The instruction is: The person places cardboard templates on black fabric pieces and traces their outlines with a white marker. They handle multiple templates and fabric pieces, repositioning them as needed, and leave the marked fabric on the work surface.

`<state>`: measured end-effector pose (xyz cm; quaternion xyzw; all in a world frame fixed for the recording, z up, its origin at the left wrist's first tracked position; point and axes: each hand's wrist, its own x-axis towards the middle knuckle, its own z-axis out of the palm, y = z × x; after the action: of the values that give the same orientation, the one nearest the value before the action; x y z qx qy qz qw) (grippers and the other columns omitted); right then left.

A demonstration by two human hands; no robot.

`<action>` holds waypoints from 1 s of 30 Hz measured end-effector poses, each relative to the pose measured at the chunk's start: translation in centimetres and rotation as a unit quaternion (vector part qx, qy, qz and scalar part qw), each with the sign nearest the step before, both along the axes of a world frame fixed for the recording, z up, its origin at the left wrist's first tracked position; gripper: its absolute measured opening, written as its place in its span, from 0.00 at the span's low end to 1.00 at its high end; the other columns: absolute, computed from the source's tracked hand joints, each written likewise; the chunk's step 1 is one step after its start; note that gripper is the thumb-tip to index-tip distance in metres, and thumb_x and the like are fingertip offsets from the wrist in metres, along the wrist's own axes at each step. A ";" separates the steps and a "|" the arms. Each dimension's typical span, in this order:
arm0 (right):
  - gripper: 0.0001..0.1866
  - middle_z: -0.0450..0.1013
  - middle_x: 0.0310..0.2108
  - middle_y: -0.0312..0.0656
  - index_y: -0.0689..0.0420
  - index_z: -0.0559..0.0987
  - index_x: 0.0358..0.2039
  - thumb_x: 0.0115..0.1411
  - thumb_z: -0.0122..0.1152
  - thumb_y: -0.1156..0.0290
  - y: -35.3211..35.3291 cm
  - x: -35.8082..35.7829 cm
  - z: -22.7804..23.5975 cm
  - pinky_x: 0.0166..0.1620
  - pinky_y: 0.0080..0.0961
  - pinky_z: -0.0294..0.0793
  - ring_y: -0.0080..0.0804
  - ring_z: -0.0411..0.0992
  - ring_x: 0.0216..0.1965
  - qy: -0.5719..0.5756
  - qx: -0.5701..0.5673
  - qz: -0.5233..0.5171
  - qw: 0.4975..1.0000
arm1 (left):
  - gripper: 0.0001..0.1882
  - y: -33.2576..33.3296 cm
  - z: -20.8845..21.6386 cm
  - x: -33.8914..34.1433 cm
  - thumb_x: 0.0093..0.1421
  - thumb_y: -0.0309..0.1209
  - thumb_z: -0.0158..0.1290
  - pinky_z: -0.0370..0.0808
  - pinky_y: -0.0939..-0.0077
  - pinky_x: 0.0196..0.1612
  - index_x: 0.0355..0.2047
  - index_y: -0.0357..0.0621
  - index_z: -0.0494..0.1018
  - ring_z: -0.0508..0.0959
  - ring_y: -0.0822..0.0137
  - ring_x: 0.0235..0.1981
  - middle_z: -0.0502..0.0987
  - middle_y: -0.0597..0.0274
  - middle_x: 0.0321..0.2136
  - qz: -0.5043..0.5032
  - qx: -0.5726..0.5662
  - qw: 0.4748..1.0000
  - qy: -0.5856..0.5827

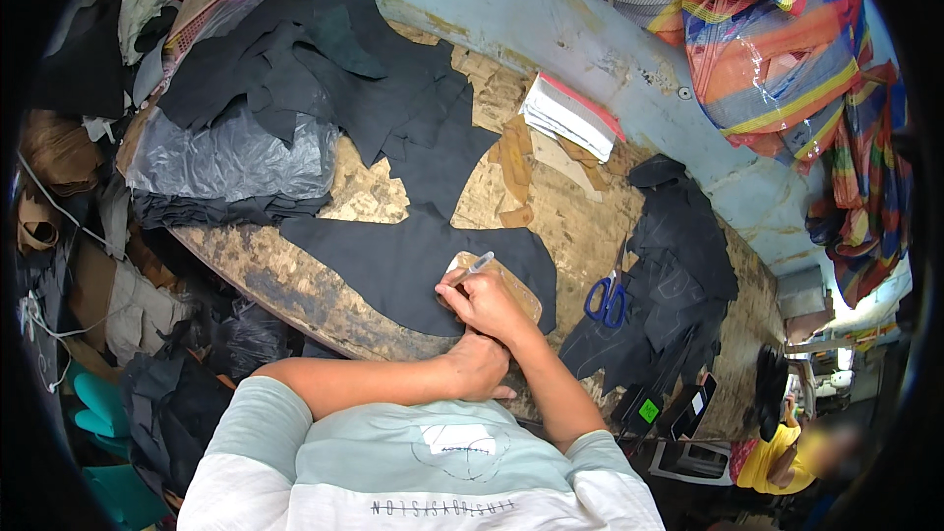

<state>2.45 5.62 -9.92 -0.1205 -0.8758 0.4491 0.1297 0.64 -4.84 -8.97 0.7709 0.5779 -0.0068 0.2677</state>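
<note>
A pen with a pale, clear-looking barrel (480, 264) is gripped in my right hand (484, 303), its fingers pinched together. Under that hand lies a tan, round-cornered flat pattern piece (519, 287), on top of a dark leather-like sheet (364, 270). My left hand (478, 366) is at the table's near edge, tucked against my right wrist. Its thumb points right; the other fingers are mostly hidden by the right forearm.
More dark sheets (324, 59) are heaped over a plastic-wrapped bundle (236, 157) at the far left. Blue-handled scissors (607, 300) lie beside dark cut pieces (678, 265) on the right. White papers (570, 118) sit by the wall. A person in yellow (772, 457) is at lower right.
</note>
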 end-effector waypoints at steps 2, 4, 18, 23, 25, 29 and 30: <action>0.12 0.75 0.20 0.51 0.68 0.77 0.20 0.54 0.61 0.72 0.2 -0.7 0.0 0.26 0.32 0.72 0.43 0.74 0.19 0.012 0.004 -0.040 0.999 | 0.44 -0.2 0.0 -0.1 0.56 0.60 0.48 0.62 0.49 0.56 0.48 0.21 0.67 0.67 0.43 0.54 0.71 0.36 0.47 0.029 0.040 0.999 0.001; 0.10 0.75 0.20 0.50 0.68 0.77 0.21 0.53 0.62 0.73 0.7 -1.6 -0.1 0.25 0.30 0.72 0.42 0.75 0.19 0.034 0.023 -0.103 0.994 | 0.44 -0.2 0.0 -0.2 0.55 0.59 0.49 0.63 0.48 0.56 0.48 0.20 0.67 0.66 0.43 0.55 0.70 0.36 0.49 0.043 0.049 0.998 -0.001; 0.09 0.74 0.20 0.50 0.69 0.77 0.22 0.55 0.60 0.76 2.4 -0.9 -1.0 0.25 0.28 0.71 0.42 0.76 0.20 0.097 0.102 -0.246 0.959 | 0.43 0.7 0.9 -0.8 0.51 0.58 0.55 0.72 0.48 0.48 0.44 0.20 0.69 0.69 0.46 0.52 0.70 0.36 0.48 0.060 0.030 0.998 -0.016; 0.07 0.74 0.20 0.53 0.67 0.76 0.22 0.54 0.59 0.77 2.9 0.3 -0.6 0.26 0.32 0.71 0.48 0.74 0.22 0.052 0.032 -0.266 0.962 | 0.44 1.0 0.8 -1.0 0.51 0.58 0.55 0.74 0.58 0.47 0.46 0.20 0.68 0.68 0.49 0.52 0.69 0.38 0.49 0.064 0.068 0.996 -0.005; 0.07 0.74 0.20 0.53 0.67 0.76 0.22 0.55 0.59 0.77 2.8 0.2 -0.8 0.26 0.32 0.71 0.48 0.74 0.22 0.068 0.048 -0.275 0.958 | 0.44 1.4 0.6 -1.2 0.51 0.59 0.55 0.75 0.62 0.47 0.47 0.21 0.67 0.68 0.51 0.53 0.69 0.40 0.49 0.056 0.040 0.998 -0.003; 0.07 0.74 0.21 0.54 0.66 0.76 0.22 0.55 0.58 0.77 2.8 -0.1 -1.2 0.26 0.33 0.72 0.49 0.74 0.22 0.118 0.073 -0.292 0.946 | 0.42 1.7 0.5 -1.6 0.51 0.57 0.55 0.75 0.66 0.47 0.46 0.23 0.69 0.68 0.52 0.52 0.72 0.43 0.46 0.060 0.057 0.997 -0.012; 0.07 0.74 0.21 0.54 0.66 0.76 0.23 0.55 0.58 0.77 2.8 -0.1 -1.3 0.27 0.33 0.72 0.49 0.74 0.23 0.114 0.070 -0.285 0.949 | 0.40 1.6 0.5 -1.6 0.51 0.57 0.56 0.75 0.67 0.46 0.44 0.24 0.71 0.69 0.52 0.51 0.73 0.43 0.45 0.058 0.071 0.996 -0.010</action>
<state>2.31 8.44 -11.19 -0.3040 -0.8132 0.3417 0.3598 -1.01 -3.21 -8.49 0.7533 0.6178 0.0580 0.2179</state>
